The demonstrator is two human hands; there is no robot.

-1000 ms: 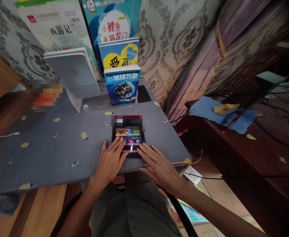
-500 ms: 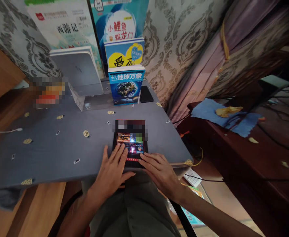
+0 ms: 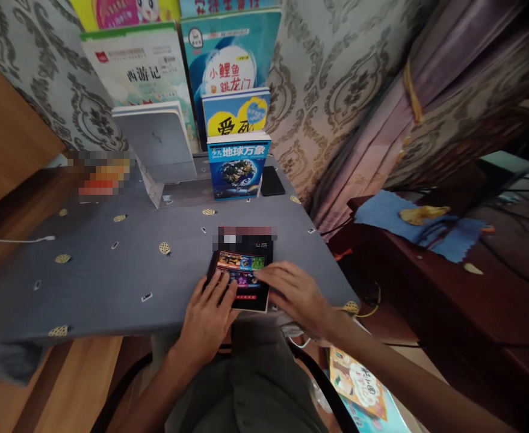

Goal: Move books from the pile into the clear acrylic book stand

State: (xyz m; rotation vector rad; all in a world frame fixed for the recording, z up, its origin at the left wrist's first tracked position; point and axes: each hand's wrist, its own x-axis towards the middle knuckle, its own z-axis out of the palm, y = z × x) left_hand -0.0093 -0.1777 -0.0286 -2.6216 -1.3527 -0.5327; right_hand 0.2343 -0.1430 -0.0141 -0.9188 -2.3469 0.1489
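A closed book (image 3: 241,261) lies flat at the near edge of the cloth-covered table. Its black cover carries rows of small coloured pictures, and its top strip is blurred out. My left hand (image 3: 207,316) rests on the lower left of the cover with fingers stretched out; its thumb is at the book's near edge. From the right, my right hand (image 3: 298,294) reaches over the book's right edge, fingers extended and their tips over the lower pictures. Whether those fingertips press on the cover, I cannot tell.
Behind the book, several books stand upright, among them a blue one with a globe (image 3: 238,171). A grey panel stand (image 3: 160,147) holds others. Beside them lies a dark phone-like slab (image 3: 273,181). A brown cabinet (image 3: 408,282) with a blue cloth (image 3: 381,213) stands right.
The view has tilted up slightly, so everything sits lower and further right. My right hand has moved up along the book's right side, uncovering its lower right corner. My left hand stays on the cover.
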